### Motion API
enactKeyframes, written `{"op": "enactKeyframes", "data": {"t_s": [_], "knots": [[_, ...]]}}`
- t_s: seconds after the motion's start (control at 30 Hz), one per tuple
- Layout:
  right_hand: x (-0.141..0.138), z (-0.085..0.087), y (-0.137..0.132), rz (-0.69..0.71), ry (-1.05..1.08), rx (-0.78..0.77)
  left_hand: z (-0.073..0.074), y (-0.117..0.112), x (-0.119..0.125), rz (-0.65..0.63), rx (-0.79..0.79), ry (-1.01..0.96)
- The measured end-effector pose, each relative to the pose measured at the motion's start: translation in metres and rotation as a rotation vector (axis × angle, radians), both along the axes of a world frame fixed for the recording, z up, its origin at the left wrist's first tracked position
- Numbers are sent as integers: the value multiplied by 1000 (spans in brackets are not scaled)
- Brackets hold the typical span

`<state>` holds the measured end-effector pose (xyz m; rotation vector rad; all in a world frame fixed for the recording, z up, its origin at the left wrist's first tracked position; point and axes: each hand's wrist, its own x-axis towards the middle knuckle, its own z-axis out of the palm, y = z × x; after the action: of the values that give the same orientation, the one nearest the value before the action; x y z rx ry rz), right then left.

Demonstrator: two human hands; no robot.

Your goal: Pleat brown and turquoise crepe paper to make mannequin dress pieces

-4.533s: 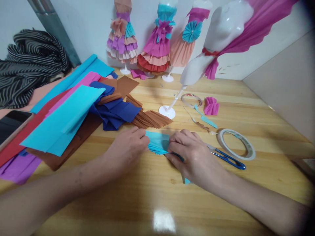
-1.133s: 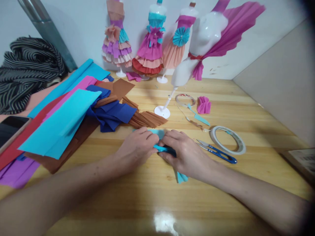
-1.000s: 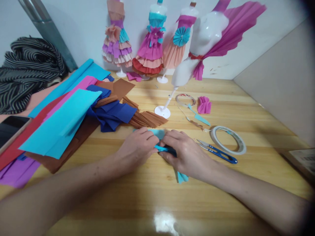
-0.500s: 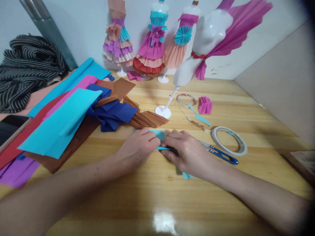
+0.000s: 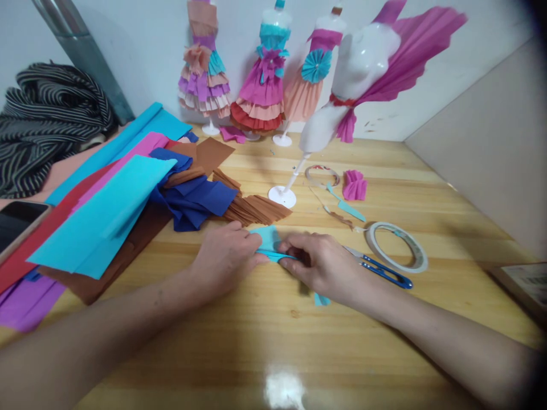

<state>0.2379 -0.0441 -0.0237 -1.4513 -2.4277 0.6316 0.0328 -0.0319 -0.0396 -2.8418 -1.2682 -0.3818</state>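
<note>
A pleated strip of turquoise crepe paper [image 5: 268, 242] lies on the wooden table [image 5: 273, 330] between my hands. My left hand [image 5: 222, 259] pinches its left end with closed fingers. My right hand [image 5: 325, 265] is closed on its right end, and a loose tail of the strip [image 5: 320, 299] pokes out beneath the palm. A white mannequin torso [image 5: 342, 91] on a stand, draped in magenta pleated paper, leans just beyond my hands.
Blue-handled snips [image 5: 380, 270] and a tape roll [image 5: 397, 247] lie right of my right hand. Stacked coloured paper sheets [image 5: 102, 210] and brown pleated paper [image 5: 252, 208] cover the left. Three dressed mannequins [image 5: 260, 74] stand at the back wall. A phone [image 5: 17, 219] and striped cloth [image 5: 47, 119] sit far left.
My hands first drew together, squeezing the turquoise pleats tight. Since half a second ago my left hand has drawn back slightly and more of the strip shows between the hands.
</note>
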Motion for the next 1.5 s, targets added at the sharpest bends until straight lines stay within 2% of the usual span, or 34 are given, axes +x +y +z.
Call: {"op": "enactKeyframes", "data": {"t_s": [0.13,0.3,0.5,0.63,0.73,0.87,1.07,1.2,1.3,1.5], "knots": [[0,-1,0,-1,-29,22,4,-1,1,42,-54,-4],[-3,3,1,10,-100,10,2,0,0,55,-85,-39],[-5,6,3,45,-146,52,2,-1,1,6,-37,-51],[-3,3,2,24,-106,87,2,-4,0,-76,26,-67],[-3,1,1,43,-84,102,3,-6,1,-124,-13,-122],[-4,-1,1,79,-57,111,2,-7,7,-120,-77,-217],[-6,0,0,83,-80,113,-9,-1,13,-165,-35,-114],[-6,5,-3,108,-104,237,-14,1,11,-196,41,-106],[-8,4,-4,142,-31,280,-14,1,11,-209,97,-124],[-10,-4,-4,140,71,237,-9,-2,10,-156,152,-145]]}}
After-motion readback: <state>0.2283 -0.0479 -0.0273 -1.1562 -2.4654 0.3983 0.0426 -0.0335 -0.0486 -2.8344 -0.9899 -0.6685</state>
